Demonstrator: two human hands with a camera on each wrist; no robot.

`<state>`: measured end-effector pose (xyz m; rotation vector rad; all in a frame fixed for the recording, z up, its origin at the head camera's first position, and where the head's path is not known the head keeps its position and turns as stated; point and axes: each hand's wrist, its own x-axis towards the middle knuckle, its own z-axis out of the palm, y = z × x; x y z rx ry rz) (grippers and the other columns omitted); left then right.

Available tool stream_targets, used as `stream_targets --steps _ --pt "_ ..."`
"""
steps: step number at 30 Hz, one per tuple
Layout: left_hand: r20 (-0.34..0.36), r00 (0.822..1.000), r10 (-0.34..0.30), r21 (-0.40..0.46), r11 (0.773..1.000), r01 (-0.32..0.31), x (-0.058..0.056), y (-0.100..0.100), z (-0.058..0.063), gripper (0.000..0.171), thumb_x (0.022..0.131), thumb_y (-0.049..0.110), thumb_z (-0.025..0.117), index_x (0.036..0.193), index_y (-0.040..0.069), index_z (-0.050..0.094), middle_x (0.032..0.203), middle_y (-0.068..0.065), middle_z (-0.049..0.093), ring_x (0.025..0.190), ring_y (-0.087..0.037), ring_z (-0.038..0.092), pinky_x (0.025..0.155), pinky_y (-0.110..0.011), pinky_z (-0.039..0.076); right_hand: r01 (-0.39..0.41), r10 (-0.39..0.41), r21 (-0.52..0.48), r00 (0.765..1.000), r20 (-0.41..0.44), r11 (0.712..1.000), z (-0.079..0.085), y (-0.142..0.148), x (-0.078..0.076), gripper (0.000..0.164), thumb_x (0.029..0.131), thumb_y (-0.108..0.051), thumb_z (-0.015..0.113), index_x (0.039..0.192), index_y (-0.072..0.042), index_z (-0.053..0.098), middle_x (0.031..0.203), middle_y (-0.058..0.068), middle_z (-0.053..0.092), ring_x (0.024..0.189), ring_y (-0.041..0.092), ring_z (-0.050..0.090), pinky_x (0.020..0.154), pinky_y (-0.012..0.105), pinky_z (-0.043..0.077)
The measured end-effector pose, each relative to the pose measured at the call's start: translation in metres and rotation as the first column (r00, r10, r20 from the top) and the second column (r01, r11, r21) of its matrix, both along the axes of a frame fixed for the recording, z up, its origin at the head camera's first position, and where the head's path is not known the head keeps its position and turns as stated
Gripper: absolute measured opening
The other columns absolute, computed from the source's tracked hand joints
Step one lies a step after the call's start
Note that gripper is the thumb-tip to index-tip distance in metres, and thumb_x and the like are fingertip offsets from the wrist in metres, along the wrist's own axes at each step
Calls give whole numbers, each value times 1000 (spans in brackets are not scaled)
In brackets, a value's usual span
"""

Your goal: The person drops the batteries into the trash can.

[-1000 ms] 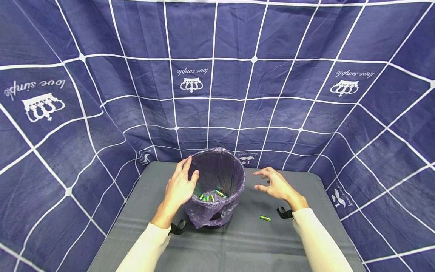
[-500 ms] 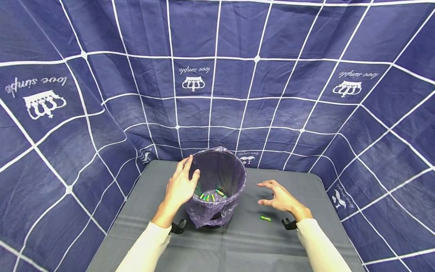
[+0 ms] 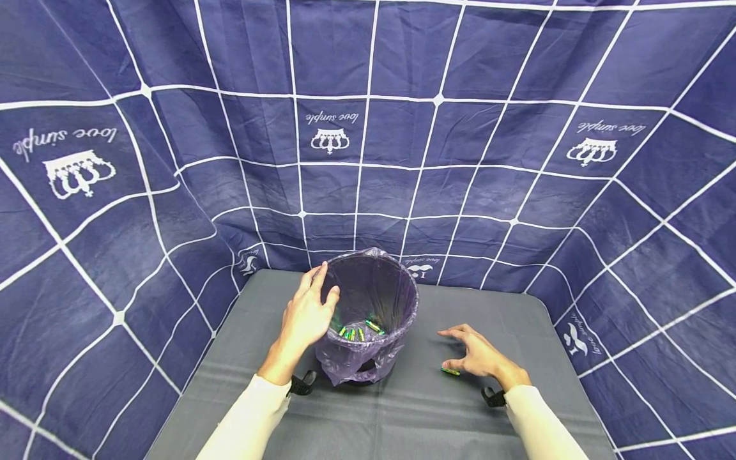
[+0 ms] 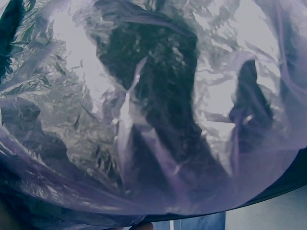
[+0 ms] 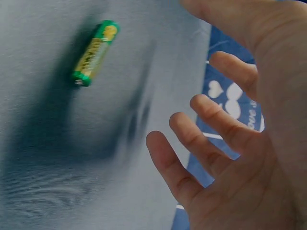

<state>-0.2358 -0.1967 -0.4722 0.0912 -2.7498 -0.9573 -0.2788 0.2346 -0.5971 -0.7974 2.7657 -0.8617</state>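
A green and yellow battery (image 5: 96,53) lies on the grey surface, and my right hand (image 3: 476,355) hovers just over it with fingers spread. Nothing is between those fingers. In the head view the thumb partly covers that battery. My left hand (image 3: 307,313) rests against the left rim of a bin lined with a purple plastic bag (image 3: 362,354), its fingers extended along the edge. Inside the bin lie several batteries (image 3: 352,334) at the bottom. The left wrist view is filled by the crinkled bag (image 4: 158,182), with a fingertip showing at the lower edge.
The grey padded surface (image 3: 414,415) extends around the bin. Blue cloth with white grid lines (image 3: 397,134) hangs behind it and along both sides.
My right hand has moved down and slightly right, closer to the loose battery. The left hand stays at the bin's rim.
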Motion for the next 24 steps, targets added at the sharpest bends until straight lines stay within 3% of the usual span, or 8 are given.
stream_targets --steps 2,6,19,24 --pt "0 1000 0 -1 1000 0 0 0 0 72 118 51 53 184 27 38 189 -1 40 144 -57 70 113 -75 58 1 -1 21 1000 -6 1000 -5 1 2 75 87 -31 105 152 -7 76 147 15 71 138 41 71 116 62 59" --pt "-1 1000 0 -1 1000 0 0 -1 1 71 118 50 54 184 26 39 189 -2 40 146 -57 70 114 -76 58 -16 17 37 999 -40 999 -14 4 4 71 86 -32 106 148 -10 79 141 10 72 133 37 73 114 59 61" --pt "-3 1000 6 -3 1000 -6 0 0 1 71 118 48 56 184 27 39 189 -1 41 145 -57 70 113 -75 58 -44 45 -9 999 28 999 -36 10 18 54 89 -15 102 140 -15 85 127 5 71 109 22 71 95 34 60" --pt "-2 1000 9 -4 1000 -9 1 1 0 71 118 50 55 184 30 39 189 2 40 141 -58 72 111 -75 59 -57 56 -50 998 -18 997 -42 11 21 48 88 -5 99 134 -13 87 119 6 72 96 15 66 85 27 55"
